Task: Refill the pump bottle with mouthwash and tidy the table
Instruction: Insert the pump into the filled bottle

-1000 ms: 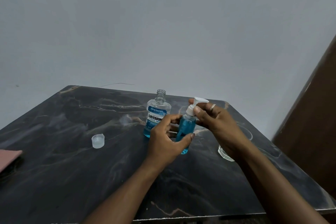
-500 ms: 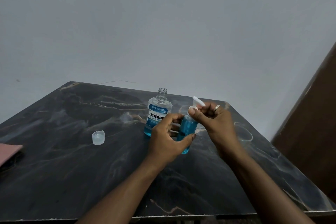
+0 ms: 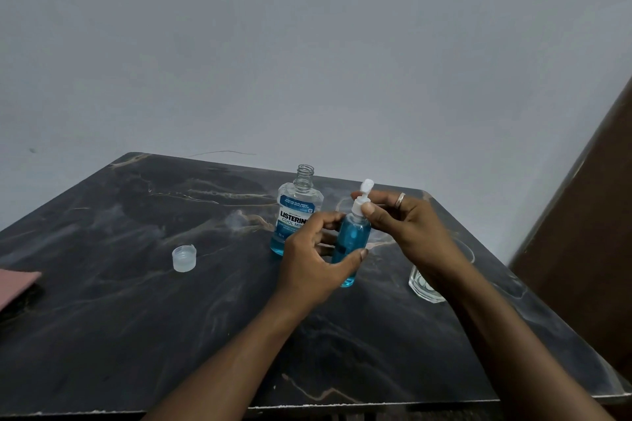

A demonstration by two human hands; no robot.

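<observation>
While the left grip (image 3: 309, 260) wraps the blue-filled body of the pump bottle (image 3: 352, 243), thumb on the near side and fingers curled behind, the right grip (image 3: 410, 229) pinches the white pump head (image 3: 359, 203) at its collar between thumb and forefinger. The bottle's long axis stands nearly upright, its top leaning slightly right, and the spout rises up and away toward the wall. Whether its base touches the tabletop (image 3: 136, 318) I cannot tell. Just behind and left of it stands the mouthwash bottle (image 3: 297, 212), upright, neck open, blue liquid showing at its base, partly hidden by the left fingers. A clear cap (image 3: 184, 258) sits well apart to the left, with bare dark marble all round it. A glass (image 3: 424, 289) stands under the right wrist, near the tabletop's right edge. A pink flat thing (image 3: 17, 284) lies at the left edge. Broad open surface lies between the bottles and the near edge, crossed only by the forearms. A brown panel (image 3: 581, 249) rises beyond the right edge.
</observation>
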